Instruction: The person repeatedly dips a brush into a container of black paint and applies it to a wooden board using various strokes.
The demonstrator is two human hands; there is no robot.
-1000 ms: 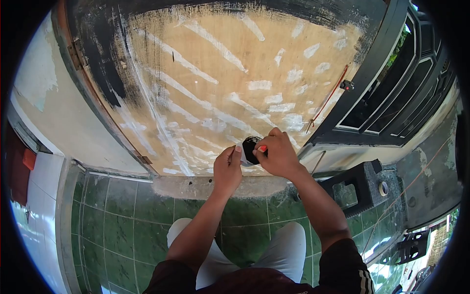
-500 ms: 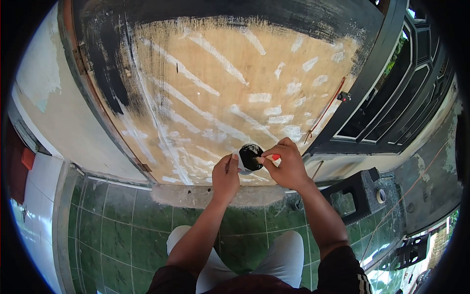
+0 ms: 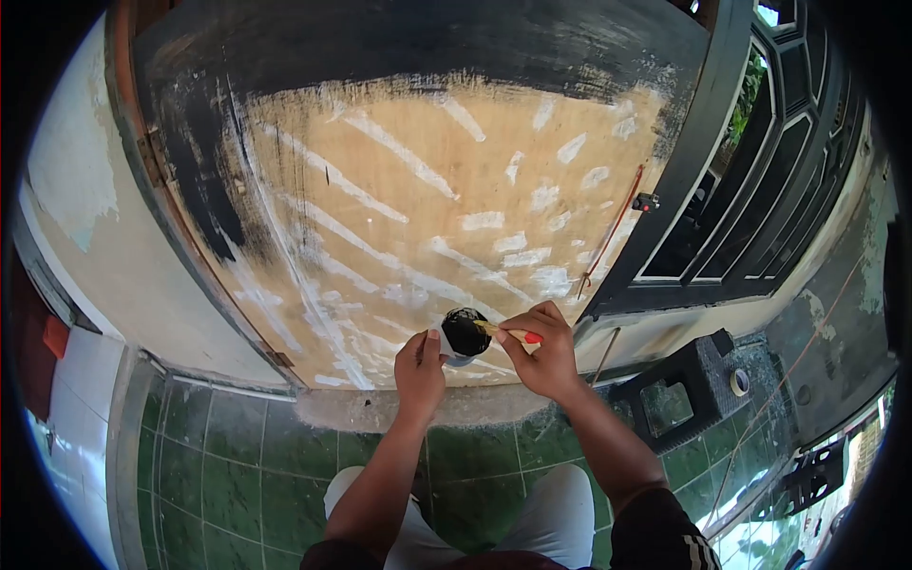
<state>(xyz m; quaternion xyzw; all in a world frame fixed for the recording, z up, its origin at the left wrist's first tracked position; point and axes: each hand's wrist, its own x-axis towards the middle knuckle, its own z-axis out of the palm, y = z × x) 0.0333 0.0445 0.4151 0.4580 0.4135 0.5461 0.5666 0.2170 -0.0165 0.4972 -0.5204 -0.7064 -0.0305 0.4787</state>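
Observation:
My left hand (image 3: 420,373) is closed around the side of a pale cup of black paint (image 3: 465,334), its mouth facing up at me. In my right hand (image 3: 543,353) I grip a paintbrush (image 3: 514,332) with a wooden handle and a red end. The brush's tip is at the cup's right rim; its bristles are partly hard to make out against the paint. Just beyond both hands stands a wooden door panel (image 3: 380,142), black along its top and left side, bare tan wood with white filler streaks elsewhere.
Right of the panel is a dark-framed window (image 3: 750,190). A black plastic stool (image 3: 665,399) lies on the green tiled floor (image 3: 294,475), with a roll of tape (image 3: 739,382) on it. A red cord (image 3: 613,228) hangs by the latch.
Both hands and the cup sit slightly further left and lower in view. The brush has drawn back toward the cup's right rim, and the view has tilted upward a little.

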